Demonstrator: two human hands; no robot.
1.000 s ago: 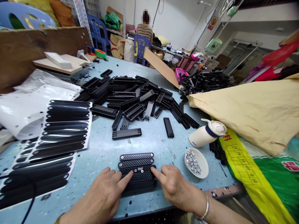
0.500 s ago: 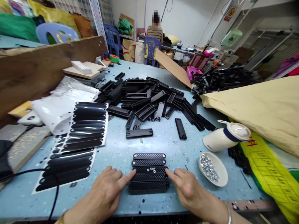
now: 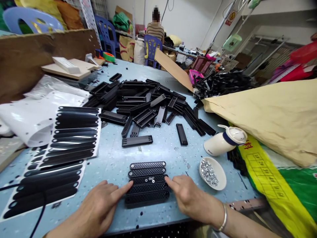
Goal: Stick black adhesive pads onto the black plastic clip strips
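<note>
Several black bars with a diamond-lattice top lie side by side in a block (image 3: 148, 188) near the table's front edge. Small silver ring-like nuts (image 3: 150, 179) rest loose on the middle bar. Metal pieces also sit in the end holes of the two farthest bars. My left hand (image 3: 102, 201) touches the left end of the middle bar with its outstretched index fingertip; its other fingers are bent. At the bar's right end, my right hand (image 3: 188, 195) presses with its index fingertip, the remaining fingers curled. Whatever lies under either fingertip is hidden.
A white bowl (image 3: 221, 172) of silver hardware and a cream bottle (image 3: 220, 144) stand at right. Behind lies a heap of black bars (image 3: 143, 102). Sheets of black strips (image 3: 74, 132) cover the left side. A person (image 3: 155, 31) sits at the back.
The view has turned a little to the right, so everything appears farther left. Both index fingertips stay at the ends of the middle bar.
</note>
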